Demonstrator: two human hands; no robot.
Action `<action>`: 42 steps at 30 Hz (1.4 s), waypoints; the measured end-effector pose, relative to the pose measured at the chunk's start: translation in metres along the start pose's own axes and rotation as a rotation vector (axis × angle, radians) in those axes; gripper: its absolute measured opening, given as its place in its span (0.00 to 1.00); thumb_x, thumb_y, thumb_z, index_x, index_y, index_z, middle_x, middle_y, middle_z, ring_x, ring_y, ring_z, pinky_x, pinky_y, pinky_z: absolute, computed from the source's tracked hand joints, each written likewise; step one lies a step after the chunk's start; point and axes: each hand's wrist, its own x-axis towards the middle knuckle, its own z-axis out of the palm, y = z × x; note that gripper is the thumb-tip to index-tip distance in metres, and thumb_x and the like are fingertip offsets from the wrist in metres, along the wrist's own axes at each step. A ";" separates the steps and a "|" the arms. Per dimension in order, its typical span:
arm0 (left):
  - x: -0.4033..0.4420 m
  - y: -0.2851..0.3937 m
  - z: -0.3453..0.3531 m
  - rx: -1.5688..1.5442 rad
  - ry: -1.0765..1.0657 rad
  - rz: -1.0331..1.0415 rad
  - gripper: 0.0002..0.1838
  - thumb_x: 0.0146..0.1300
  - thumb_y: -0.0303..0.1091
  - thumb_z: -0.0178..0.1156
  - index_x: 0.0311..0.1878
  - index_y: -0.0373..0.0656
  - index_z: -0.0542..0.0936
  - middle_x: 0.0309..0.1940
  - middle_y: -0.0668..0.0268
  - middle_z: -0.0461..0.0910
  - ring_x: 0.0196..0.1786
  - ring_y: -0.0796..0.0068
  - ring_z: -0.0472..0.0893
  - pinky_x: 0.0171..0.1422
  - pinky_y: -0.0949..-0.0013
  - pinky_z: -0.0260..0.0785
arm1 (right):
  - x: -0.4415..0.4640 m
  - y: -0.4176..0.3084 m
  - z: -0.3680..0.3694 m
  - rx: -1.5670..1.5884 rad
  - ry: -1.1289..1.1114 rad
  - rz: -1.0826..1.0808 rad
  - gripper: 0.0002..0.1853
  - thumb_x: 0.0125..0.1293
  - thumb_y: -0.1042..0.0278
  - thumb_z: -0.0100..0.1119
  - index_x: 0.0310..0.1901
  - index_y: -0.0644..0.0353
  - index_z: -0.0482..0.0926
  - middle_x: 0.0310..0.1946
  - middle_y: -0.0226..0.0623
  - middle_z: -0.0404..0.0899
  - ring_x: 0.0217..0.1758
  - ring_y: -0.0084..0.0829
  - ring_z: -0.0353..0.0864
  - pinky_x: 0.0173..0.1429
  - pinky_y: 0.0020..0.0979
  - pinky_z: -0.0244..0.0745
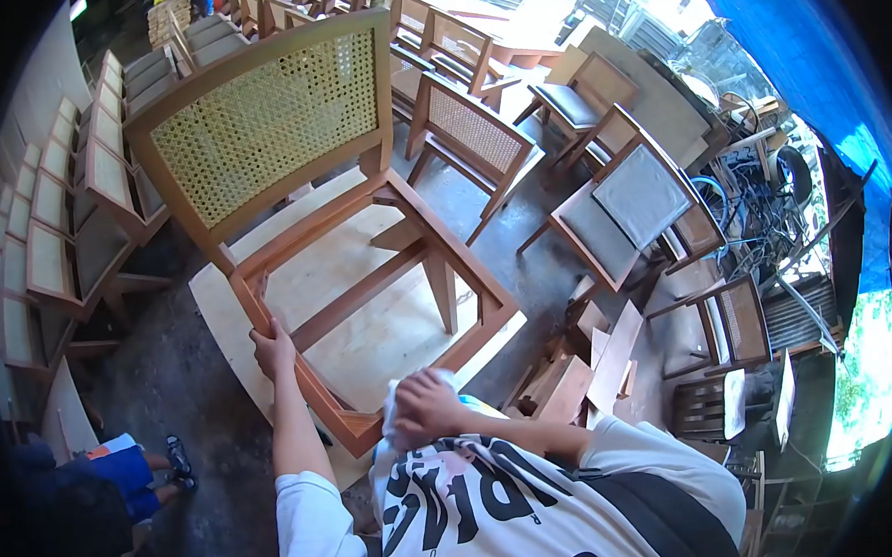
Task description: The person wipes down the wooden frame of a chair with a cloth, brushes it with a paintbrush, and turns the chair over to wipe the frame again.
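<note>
A wooden chair frame (329, 209) with a woven cane backrest (270, 117) and an open seat stands on a pale board (213, 294). My left hand (273, 350) grips the side rail of the seat frame, its fingers wrapped round the wood. Close to the front corner of the seat, my right hand (427, 407) is closed on a white cloth (397, 420), held near my shirt. Part of the cloth is hidden under the fingers.
Stacked chairs (103, 184) line the left side. More chairs (622, 206) stand behind and to the right. Wood offcuts (570, 383) lie right of the board. At the lower left is another person (126, 472) in blue shorts. A blue tarp (804, 54) hangs at upper right.
</note>
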 end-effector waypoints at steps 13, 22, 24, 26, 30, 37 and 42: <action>-0.004 0.002 0.001 -0.016 0.025 -0.002 0.32 0.69 0.61 0.49 0.60 0.41 0.69 0.51 0.45 0.81 0.54 0.42 0.80 0.58 0.48 0.73 | -0.029 0.079 -0.020 -0.224 0.073 0.338 0.24 0.58 0.59 0.61 0.55 0.59 0.76 0.59 0.44 0.76 0.71 0.50 0.66 0.74 0.57 0.54; -0.001 0.000 0.004 0.035 0.053 0.006 0.30 0.69 0.61 0.49 0.59 0.43 0.69 0.50 0.48 0.82 0.53 0.43 0.81 0.56 0.48 0.74 | -0.033 0.109 -0.052 -0.126 -0.076 0.431 0.29 0.57 0.51 0.64 0.58 0.57 0.75 0.61 0.44 0.73 0.72 0.50 0.64 0.77 0.58 0.47; -0.001 0.000 0.006 0.023 0.052 0.014 0.30 0.69 0.61 0.49 0.59 0.43 0.69 0.50 0.48 0.82 0.53 0.43 0.81 0.56 0.47 0.74 | -0.034 0.121 -0.059 -0.359 0.101 0.455 0.26 0.58 0.53 0.63 0.56 0.60 0.76 0.61 0.46 0.73 0.72 0.52 0.63 0.77 0.59 0.47; 0.000 0.000 0.006 0.010 0.054 0.024 0.30 0.69 0.61 0.49 0.59 0.43 0.68 0.50 0.47 0.82 0.54 0.43 0.81 0.56 0.47 0.74 | -0.032 0.114 -0.049 -0.314 0.152 0.513 0.25 0.58 0.57 0.63 0.55 0.62 0.76 0.61 0.46 0.73 0.72 0.54 0.62 0.77 0.56 0.49; 0.000 -0.001 0.007 0.027 0.056 0.008 0.31 0.69 0.61 0.49 0.60 0.43 0.68 0.50 0.47 0.82 0.54 0.43 0.81 0.57 0.48 0.74 | -0.023 0.048 -0.022 -0.018 0.041 0.293 0.26 0.53 0.61 0.68 0.53 0.62 0.75 0.57 0.49 0.74 0.68 0.51 0.67 0.73 0.53 0.57; 0.009 -0.008 0.012 0.043 0.038 0.004 0.32 0.69 0.61 0.49 0.61 0.42 0.68 0.51 0.45 0.81 0.54 0.42 0.80 0.57 0.48 0.74 | -0.033 0.135 -0.068 -0.286 0.218 0.405 0.13 0.49 0.68 0.65 0.37 0.63 0.79 0.55 0.49 0.72 0.62 0.55 0.68 0.66 0.53 0.63; 0.005 -0.006 0.011 0.028 0.055 -0.022 0.31 0.69 0.61 0.48 0.61 0.43 0.68 0.51 0.45 0.81 0.54 0.42 0.80 0.58 0.48 0.73 | -0.028 0.081 -0.024 -0.035 0.165 0.304 0.17 0.45 0.72 0.66 0.38 0.64 0.75 0.61 0.53 0.69 0.67 0.62 0.64 0.71 0.60 0.57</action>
